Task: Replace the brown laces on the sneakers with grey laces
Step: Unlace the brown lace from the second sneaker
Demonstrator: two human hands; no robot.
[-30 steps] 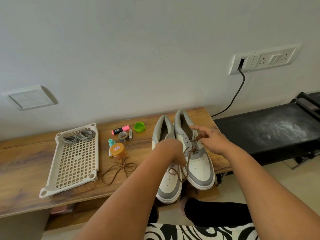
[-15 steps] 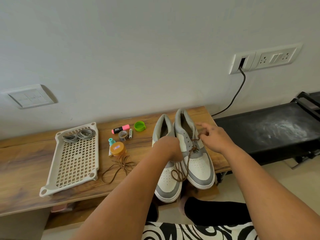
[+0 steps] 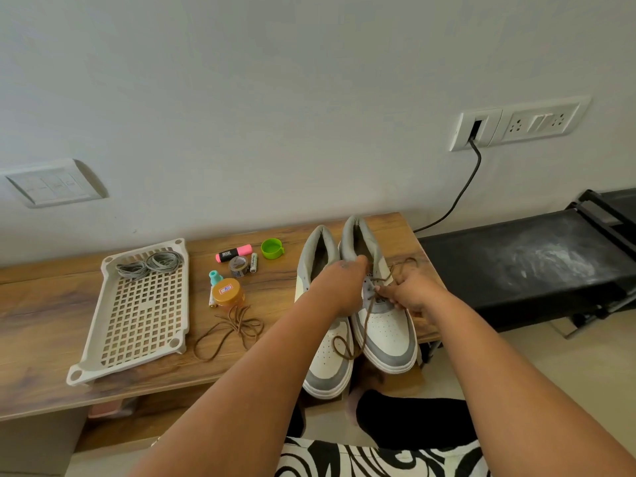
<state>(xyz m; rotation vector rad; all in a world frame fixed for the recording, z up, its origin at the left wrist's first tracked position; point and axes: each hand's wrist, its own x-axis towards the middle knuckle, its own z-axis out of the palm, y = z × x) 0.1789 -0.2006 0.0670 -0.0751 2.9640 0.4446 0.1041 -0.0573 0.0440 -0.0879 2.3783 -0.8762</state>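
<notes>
Wooden table (image 3: 41, 318) against a pale wall carries two white-and-grey sneakers (image 3: 385, 325) side by side at its right end. On the right sneaker, the right hand (image 3: 413, 294) pinches the brown lace (image 3: 368, 318) in curled fingers; the left hand (image 3: 339, 284) grips the shoe's tongue area. Another brown lace (image 3: 230, 330) lies loose to the left, and grey laces (image 3: 151, 265) sit coiled in a white tray (image 3: 137, 356).

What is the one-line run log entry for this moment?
stage: unlacing right sneaker | left hand: steadies sneaker | right hand: pinches brown lace | grey laces: in tray
</notes>
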